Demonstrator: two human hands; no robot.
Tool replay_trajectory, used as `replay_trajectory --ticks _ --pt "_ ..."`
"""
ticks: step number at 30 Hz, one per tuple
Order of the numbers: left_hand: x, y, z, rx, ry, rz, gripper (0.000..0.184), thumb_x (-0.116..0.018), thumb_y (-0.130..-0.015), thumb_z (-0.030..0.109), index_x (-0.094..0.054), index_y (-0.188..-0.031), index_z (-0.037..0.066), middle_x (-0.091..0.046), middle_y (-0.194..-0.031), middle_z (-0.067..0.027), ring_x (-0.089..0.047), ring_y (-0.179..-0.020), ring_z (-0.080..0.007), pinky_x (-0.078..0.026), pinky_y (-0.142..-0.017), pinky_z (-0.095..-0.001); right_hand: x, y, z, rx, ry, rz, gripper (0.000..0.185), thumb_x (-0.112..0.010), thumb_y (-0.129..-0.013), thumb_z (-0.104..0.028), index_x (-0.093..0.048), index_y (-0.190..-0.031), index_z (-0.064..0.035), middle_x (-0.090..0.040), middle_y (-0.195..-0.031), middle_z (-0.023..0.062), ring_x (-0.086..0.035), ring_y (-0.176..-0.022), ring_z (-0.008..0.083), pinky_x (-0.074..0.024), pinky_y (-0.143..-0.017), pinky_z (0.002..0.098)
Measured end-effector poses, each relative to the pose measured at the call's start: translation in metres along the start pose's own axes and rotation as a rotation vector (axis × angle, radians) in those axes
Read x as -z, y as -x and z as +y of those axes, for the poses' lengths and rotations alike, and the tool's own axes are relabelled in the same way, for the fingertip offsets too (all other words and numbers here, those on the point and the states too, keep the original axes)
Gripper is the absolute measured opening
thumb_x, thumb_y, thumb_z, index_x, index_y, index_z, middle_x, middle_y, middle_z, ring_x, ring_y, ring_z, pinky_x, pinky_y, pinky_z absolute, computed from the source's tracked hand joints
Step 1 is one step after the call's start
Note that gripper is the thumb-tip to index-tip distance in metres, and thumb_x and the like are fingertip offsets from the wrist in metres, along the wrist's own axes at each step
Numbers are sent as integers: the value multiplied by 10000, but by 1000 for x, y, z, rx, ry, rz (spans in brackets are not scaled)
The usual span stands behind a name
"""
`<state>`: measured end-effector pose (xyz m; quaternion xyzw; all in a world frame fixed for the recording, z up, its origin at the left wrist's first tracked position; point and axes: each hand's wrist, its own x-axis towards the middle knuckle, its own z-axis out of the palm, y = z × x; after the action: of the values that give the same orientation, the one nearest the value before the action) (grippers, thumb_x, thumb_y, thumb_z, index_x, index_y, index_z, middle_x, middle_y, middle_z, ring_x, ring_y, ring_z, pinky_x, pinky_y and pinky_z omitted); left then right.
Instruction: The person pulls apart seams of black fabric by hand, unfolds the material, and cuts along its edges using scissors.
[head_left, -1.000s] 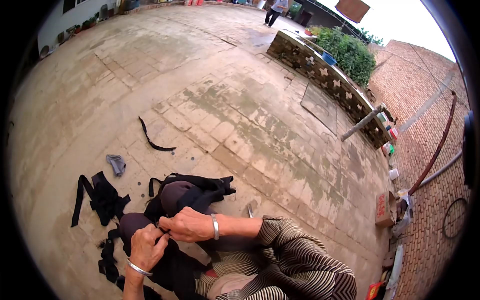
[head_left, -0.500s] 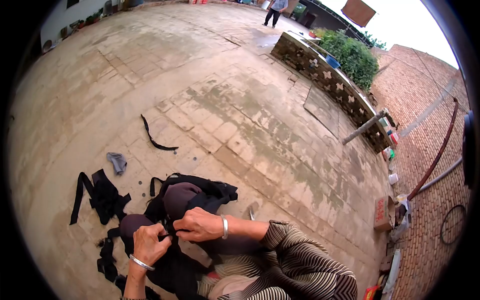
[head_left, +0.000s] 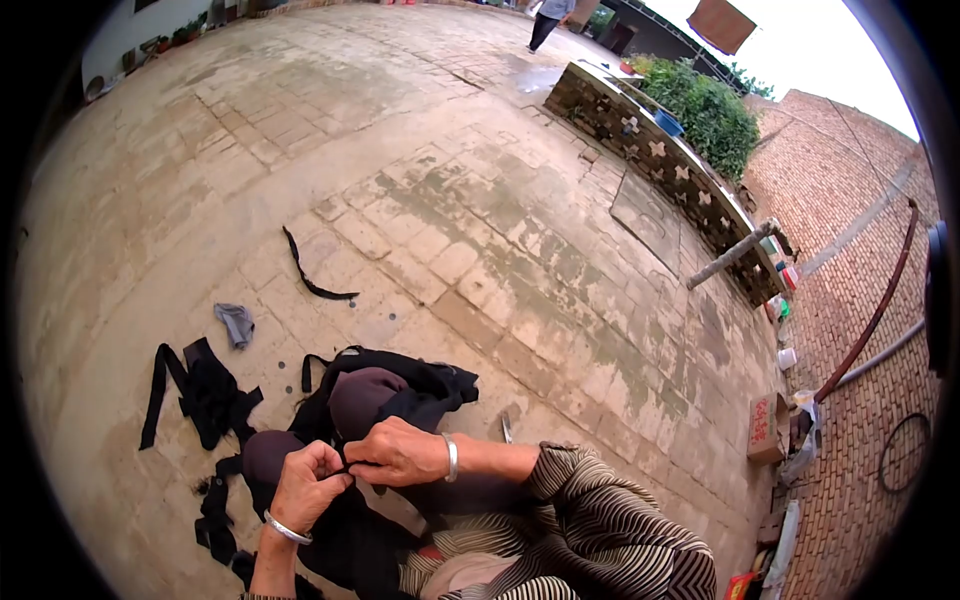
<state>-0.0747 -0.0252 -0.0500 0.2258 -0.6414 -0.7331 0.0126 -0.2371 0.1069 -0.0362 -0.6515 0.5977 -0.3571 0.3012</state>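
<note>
Black cloth (head_left: 345, 545) lies across my lap, over my dark-clad knees. My left hand (head_left: 308, 488), with a silver bracelet, is closed in a pinch on a narrow part of this cloth. Close against it, my right hand (head_left: 398, 452) also pinches the black cloth, fingers curled and a silver bracelet at the wrist. The fingertips of both hands nearly meet; exactly what lies between them is partly hidden. More black cloth (head_left: 440, 378) drapes beyond my right knee. A small metal tool, maybe scissors (head_left: 507, 428), shows beside my right forearm.
Black cloth scraps (head_left: 208, 395), a grey cloth piece (head_left: 235, 325) and a curved black strip (head_left: 305, 272) lie on the paved ground. At right stand a cardboard box (head_left: 768, 428), a brick wall (head_left: 840, 200) and a low planter wall (head_left: 650, 150). A person (head_left: 547, 25) is far off.
My left hand has shifted slightly up and right, closer to my right hand. The distant person has moved slightly and the view has tilted a little.
</note>
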Motion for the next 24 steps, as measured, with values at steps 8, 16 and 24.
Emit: replay_trajectory --ticks 8,16,24 --pt "-1 4 -10 -46 -177 41 267 -733 -684 -35 -484 -690 59 -460 -643 61 -397 -603 -23 -339 -515 -220 -9 5 4 41 151 0 173 -583 -852 -165 -517 -757 -36 -537 -588 156 -564 -577 381 -404 -498 441" --pt "-2 17 -4 30 -280 47 137 -757 -717 55 -627 -720 13 -519 -613 55 -429 -588 -15 -318 -515 -208 -14 8 -1 57 136 29 199 -592 -836 -174 -510 -736 -23 -539 -560 168 -573 -587 395 -416 -521 465" --pt "1 20 -11 49 52 67 96 -725 -776 55 -684 -754 -28 -641 -679 4 -536 -609 -35 -399 -549 -189 -13 7 -7 83 85 29 193 -585 -854 -142 -491 -750 -9 -538 -606 185 -563 -635 403 -412 -547 466"
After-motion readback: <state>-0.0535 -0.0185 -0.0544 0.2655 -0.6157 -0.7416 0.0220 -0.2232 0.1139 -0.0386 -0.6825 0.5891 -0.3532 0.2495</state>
